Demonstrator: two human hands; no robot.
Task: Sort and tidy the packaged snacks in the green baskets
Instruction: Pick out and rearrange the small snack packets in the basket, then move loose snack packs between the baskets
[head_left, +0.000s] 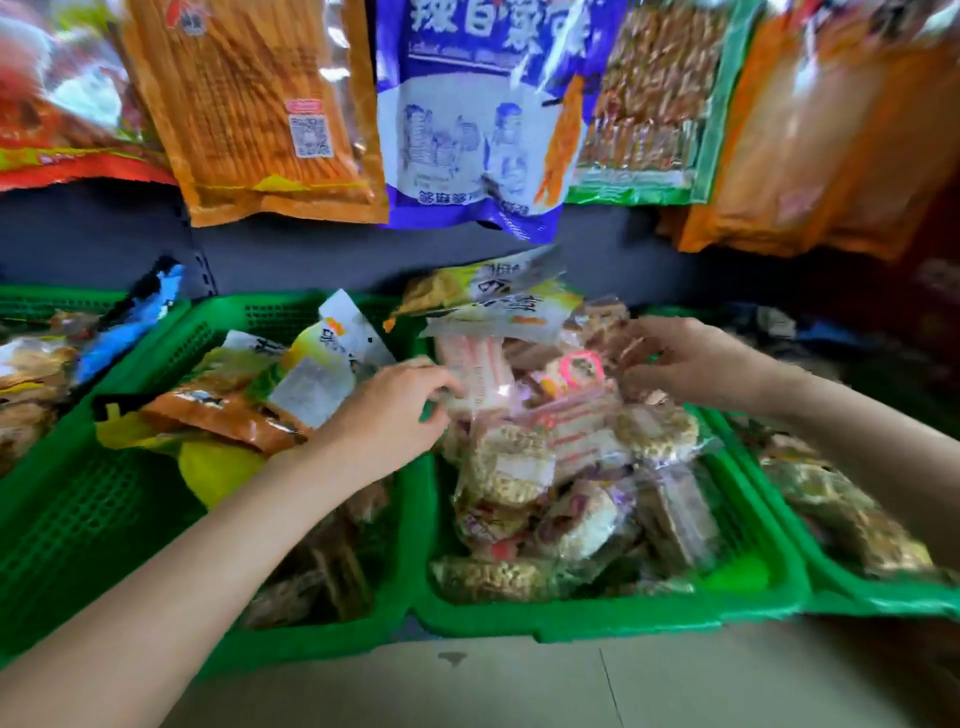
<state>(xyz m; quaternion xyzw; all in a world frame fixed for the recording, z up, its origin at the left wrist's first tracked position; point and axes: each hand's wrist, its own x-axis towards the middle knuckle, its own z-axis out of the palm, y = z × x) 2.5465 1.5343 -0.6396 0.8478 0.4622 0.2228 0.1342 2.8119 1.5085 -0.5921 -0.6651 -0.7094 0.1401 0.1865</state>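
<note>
Several green baskets stand side by side. The middle basket (597, 618) is heaped with clear-wrapped snack packs: puffed rice cakes (506, 467), pink-striped packs (480, 371) and brown bars (675, 514). My left hand (387, 415) reaches over the basket's left wall, its curled fingertips pinching the edge of a pink-striped pack. My right hand (691, 361) hovers over the back right of the heap, fingers bent around a small clear-wrapped pack (623, 338). The left basket (78, 519) holds orange, yellow and white bags (223, 410).
Large snack bags (260, 114) hang in a row above the baskets, blue-and-white one (467, 119) in the middle. Yellow-white packs (498, 296) lie at the back of the middle basket. Another green basket (883, 597) of wrapped snacks sits at right. Pale floor lies in front.
</note>
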